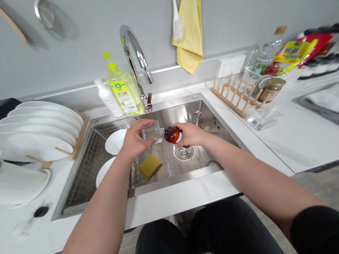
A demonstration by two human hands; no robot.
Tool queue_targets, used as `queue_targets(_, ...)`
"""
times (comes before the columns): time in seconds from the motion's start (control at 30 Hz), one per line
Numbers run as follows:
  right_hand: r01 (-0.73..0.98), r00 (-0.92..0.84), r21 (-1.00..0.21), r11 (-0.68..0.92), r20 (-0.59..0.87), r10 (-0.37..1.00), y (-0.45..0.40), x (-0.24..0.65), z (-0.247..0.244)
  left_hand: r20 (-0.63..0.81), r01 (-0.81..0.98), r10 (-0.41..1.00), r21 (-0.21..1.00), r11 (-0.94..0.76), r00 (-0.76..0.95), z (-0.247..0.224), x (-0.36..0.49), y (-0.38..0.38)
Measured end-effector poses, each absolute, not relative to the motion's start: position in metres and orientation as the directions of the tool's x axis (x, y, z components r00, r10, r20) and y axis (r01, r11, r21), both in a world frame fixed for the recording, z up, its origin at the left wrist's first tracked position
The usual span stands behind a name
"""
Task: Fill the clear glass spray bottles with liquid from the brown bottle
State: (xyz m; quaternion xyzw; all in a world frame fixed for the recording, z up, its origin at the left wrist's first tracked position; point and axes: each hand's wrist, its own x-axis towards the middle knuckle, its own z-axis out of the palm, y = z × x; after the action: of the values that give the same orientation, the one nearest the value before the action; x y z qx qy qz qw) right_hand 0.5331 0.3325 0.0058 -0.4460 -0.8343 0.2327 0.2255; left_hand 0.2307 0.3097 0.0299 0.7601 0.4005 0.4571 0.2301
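Over the sink (178,181), my left hand (136,141) is closed round a see-through square bottle (153,132), held on its side with its neck pointing right. My right hand (189,134) grips a dark amber bottle (172,135), tilted with its mouth end towards the see-through bottle's neck. The two necks meet or nearly meet; I cannot tell whether they touch. Below the hands lies a yellow sponge (150,166) on the sink floor, left of the drain (184,152). White bowls (115,142) sit in a wire basket to the left, partly hidden by my left arm.
Behind the sink stand a tap (134,46), a dish soap bottle (123,91) and a white bottle (108,98). White plates (30,140) fill a rack at left. On the right are a wooden rack (235,95), a jar (271,89) and a black cable (328,112).
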Motion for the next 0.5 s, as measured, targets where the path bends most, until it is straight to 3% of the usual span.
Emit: queue_targets(0.5,0.648,-0.508,-0.57,0.506,0.172,0.844,0.3317,0.5332,0.006,0.49,0.434,0.83,0.707,-0.558,0.267,0.029,0.2287,0.3095)
